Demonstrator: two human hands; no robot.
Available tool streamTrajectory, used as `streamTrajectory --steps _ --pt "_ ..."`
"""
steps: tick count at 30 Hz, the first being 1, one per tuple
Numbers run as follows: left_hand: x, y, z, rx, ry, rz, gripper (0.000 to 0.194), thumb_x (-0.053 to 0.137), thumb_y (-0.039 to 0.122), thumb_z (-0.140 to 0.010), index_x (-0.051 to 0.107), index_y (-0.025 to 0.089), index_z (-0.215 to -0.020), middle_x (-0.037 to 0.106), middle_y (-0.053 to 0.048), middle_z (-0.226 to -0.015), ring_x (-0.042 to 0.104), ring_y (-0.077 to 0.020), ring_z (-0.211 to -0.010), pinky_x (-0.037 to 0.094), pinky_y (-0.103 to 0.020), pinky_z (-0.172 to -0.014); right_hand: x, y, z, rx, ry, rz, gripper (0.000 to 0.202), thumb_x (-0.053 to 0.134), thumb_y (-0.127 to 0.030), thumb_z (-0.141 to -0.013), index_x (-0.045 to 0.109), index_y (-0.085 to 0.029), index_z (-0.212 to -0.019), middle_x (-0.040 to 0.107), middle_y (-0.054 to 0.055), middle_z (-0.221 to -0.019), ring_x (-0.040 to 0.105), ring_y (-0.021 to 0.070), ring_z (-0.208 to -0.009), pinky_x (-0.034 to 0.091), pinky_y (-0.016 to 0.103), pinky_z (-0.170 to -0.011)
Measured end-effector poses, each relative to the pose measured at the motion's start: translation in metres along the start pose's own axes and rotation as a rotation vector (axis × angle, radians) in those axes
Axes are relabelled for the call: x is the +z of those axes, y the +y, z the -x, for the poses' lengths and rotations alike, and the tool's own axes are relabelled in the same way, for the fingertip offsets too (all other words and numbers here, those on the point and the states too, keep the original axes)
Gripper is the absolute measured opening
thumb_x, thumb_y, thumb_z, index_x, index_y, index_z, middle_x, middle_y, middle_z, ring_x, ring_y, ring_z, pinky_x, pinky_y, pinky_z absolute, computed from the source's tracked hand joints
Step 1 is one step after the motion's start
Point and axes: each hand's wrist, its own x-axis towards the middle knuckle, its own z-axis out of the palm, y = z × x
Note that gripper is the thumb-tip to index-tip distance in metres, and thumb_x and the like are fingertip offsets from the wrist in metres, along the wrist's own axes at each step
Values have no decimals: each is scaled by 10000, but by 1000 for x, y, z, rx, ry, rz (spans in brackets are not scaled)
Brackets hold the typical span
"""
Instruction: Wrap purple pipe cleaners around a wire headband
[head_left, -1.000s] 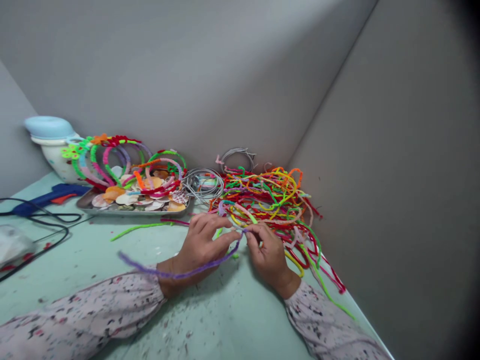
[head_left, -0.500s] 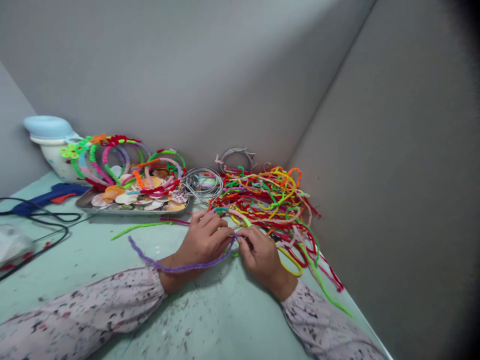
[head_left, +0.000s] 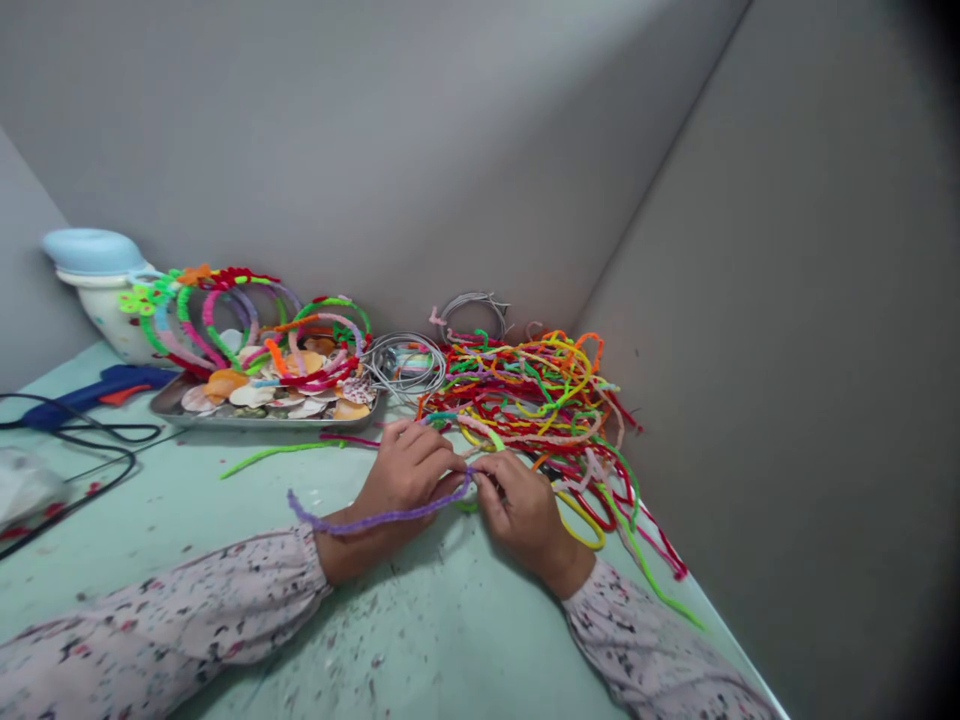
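A purple pipe cleaner runs from between my fingertips back across my left wrist, its free end curled up at the left. My right hand pinches it near its upper end. My left hand is closed beside it, fingertips almost touching the right ones, around a hoop whose teal, pink and light green wrapping shows behind the hands. Most of the hoop is hidden by my fingers. A bit of green shows under my fingertips.
A heap of coloured pipe cleaners lies behind my right hand. Left of it are coiled grey wires and a metal tray with shells and wrapped hoops. Farther left are a blue glue gun, a black cable and a white container.
The free end of the purple pipe cleaner has drawn in to the right and lies a little lower. Both hands have kept nearly the same place.
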Motion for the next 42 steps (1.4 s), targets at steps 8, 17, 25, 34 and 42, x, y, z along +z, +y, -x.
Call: streamTrajectory --steps 8,17,25,34,42 --pt "-6 5 1 -135 -100 152 128 537 262 -876 637 200 -825 636 -24 -820 523 -184 -810 322 -364 -793 0 0 1 -38 -6 9 160 479 -151 -902 565 -193 -1030 653 70 -934 622 188 -909 507 306 -773" --pt "-11 11 -3 -227 -178 208 91 558 221 -853 600 191 -778 622 -20 -817 503 -180 -809 347 -363 -826 -1 0 0 -95 -17 24 172 473 -139 -900 557 -188 -1042 650 84 -947 624 194 -947 527 319 -802" --pt "-11 12 -6 -270 -185 246 166 577 256 -849 553 176 -706 595 -21 -768 490 -176 -762 368 -360 -791 -1 1 1 -140 -21 46 184 472 -136 -899 551 -195 -1054 652 82 -942 627 194 -952 537 323 -803" --pt "-6 8 -3 -257 -171 222 118 586 261 -848 604 190 -755 623 -14 -783 511 -181 -779 362 -357 -781 -2 -1 1 -64 -27 26 184 464 -150 -900 566 -196 -1047 655 82 -961 627 195 -935 527 315 -781" --pt "-5 7 1 -263 -180 168 136 558 297 -864 603 189 -795 629 -26 -830 523 -190 -824 390 -371 -820 0 0 2 -53 -63 16 240 468 -154 -904 570 -193 -1118 662 90 -1012 628 196 -975 531 327 -825"
